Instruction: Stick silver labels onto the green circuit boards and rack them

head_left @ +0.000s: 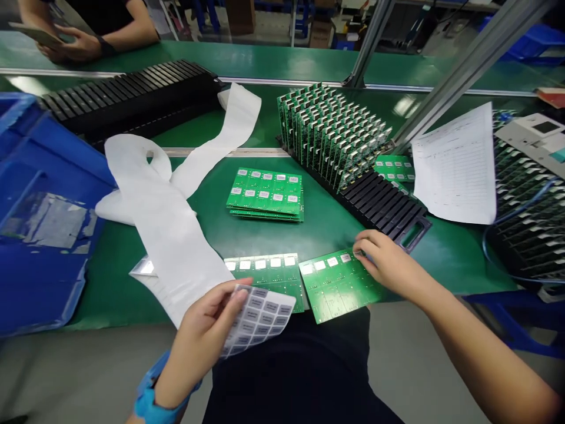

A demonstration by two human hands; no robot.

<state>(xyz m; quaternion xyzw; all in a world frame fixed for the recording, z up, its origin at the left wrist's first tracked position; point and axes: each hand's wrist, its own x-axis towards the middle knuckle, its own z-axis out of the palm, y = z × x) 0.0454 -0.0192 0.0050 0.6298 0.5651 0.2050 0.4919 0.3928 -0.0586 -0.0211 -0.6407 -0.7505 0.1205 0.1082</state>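
Right hand [382, 259]: fingertips bunched narrow at the right board's [339, 288] far right corner; whether gripping anything, cannot tell.
Left hand [212, 330]: thumb and fingers pinch the label sheet [265, 315].
Right board: 4 white labels [332, 261] left of right fingertips.
Left board [291, 285]: just beside, partly hidden by label sheet.

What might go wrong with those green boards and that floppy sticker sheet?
The right-hand green board seems to poke past the near edge of the table, so a nudge from the right hand at its far corner might tip it off. The curved sticker sheet in the left hand could bend or crease. The long white strip lies in loose loops, so it might get snagged.
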